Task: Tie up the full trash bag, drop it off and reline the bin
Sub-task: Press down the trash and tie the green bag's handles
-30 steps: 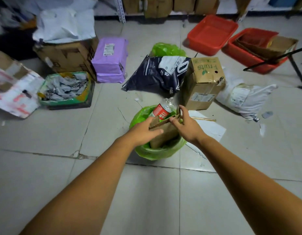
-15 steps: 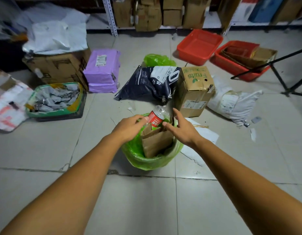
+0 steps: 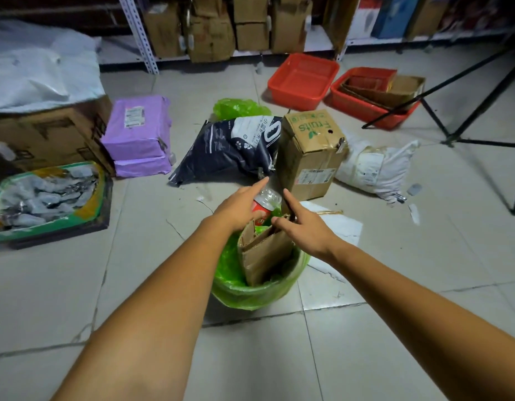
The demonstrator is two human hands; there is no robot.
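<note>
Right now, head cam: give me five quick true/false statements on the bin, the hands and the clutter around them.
1. The green bag is already tied shut. False: it is open, lining the bin.
2. Cardboard sticks up out of the bin. True.
3. A bottle with a red label lies at the far rim. True.
4. The left hand holds the fruit box. False: it is over the bin.
5. Both red trays are empty. False: the right tray holds cardboard.

Thin glossy green plastic, crinkled, forms the liner [image 3: 236, 287] below both hands. Between the hands stands matt corrugated cardboard [image 3: 265, 253], and just beyond the fingers a clear shiny plastic bottle [image 3: 266, 199].
</note>
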